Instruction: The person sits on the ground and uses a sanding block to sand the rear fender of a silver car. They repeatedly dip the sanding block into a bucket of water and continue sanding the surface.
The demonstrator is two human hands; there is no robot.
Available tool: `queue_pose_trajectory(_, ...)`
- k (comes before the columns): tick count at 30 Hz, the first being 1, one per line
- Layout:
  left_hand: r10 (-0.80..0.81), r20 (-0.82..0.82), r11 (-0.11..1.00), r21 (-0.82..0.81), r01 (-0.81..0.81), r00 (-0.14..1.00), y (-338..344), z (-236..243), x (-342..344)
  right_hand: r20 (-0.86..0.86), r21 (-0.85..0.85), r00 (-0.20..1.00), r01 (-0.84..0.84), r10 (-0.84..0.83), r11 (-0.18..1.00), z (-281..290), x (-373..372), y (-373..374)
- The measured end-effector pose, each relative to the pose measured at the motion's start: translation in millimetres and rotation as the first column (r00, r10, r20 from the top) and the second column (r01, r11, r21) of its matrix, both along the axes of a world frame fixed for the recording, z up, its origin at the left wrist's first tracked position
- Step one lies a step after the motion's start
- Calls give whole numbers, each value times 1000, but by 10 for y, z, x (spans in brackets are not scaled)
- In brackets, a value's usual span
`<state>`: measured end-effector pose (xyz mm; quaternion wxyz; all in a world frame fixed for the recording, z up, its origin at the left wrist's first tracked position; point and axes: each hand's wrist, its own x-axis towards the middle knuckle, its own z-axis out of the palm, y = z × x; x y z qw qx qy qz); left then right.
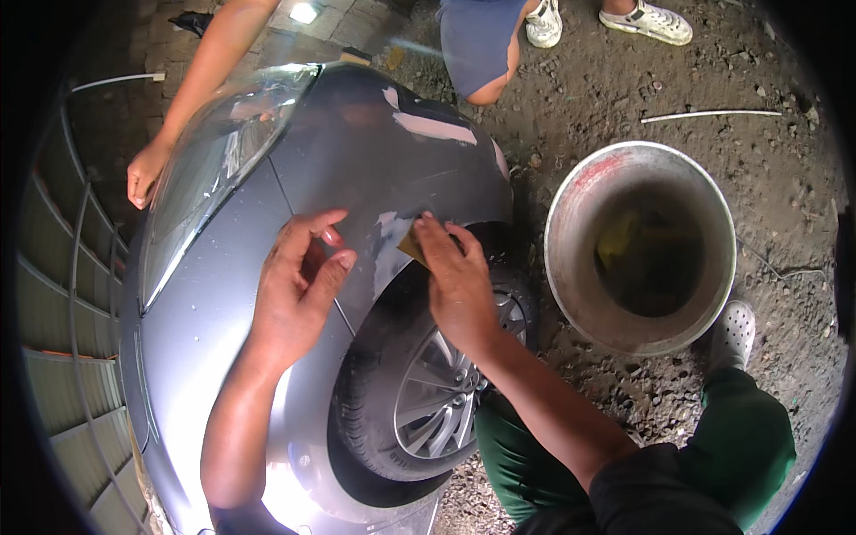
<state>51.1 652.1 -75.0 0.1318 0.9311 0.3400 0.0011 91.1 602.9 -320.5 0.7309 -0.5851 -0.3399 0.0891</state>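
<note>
1. I see the right hand (pixel 456 281) gripping a yellow sheet (pixel 411 249) against the grey car body (pixel 223 294), fingers laid over it; the thumb's hold is hidden from me.
2. That sheet lies at a pale patch (pixel 385 260), just above the wheel (pixel 426 403).
3. My view has the left hand (pixel 299 285) holding nothing, fingers loosely curled and apart; from this angle I can't tell whether it touches the paint.
4. To the right I get a round bucket (pixel 571 254) with dark liquid inside.
5. Another person's hand (pixel 148 169) sits by the glass (pixel 214 152), fingers curled in.
</note>
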Motion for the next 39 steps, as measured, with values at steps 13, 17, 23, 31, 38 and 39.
queue_pose_trajectory(13, -55, -41, 995, 81, 58, 998, -32, -59, 5, 95, -206, 990, 118, -101, 971, 133, -394, 247)
queue_pose_trajectory(17, -50, -56, 996, 74, 54, 997, -26, -89, 14, 202, -141, 975, 122, -92, 983, -32, -382, 203)
queue_pose_trajectory(23, -60, -82, 994, 91, 67, 995, -1, -99, -2, 203, -71, 978, 49, -34, 996, 137, -469, 131)
queue_pose_trajectory(31, -57, -91, 992, 108, 66, 994, -38, -100, 32, 189, -156, 980, 89, -58, 984, 12, -338, 181)
queue_pose_trajectory(38, -58, -113, 990, 118, 72, 992, -50, -87, 33, 239, -98, 971, 54, -29, 994, 55, -369, 143)
queue_pose_trajectory(39, -62, -106, 991, 115, 74, 992, -58, -66, 23, 218, -142, 975, 62, -30, 988, -42, -262, 208)
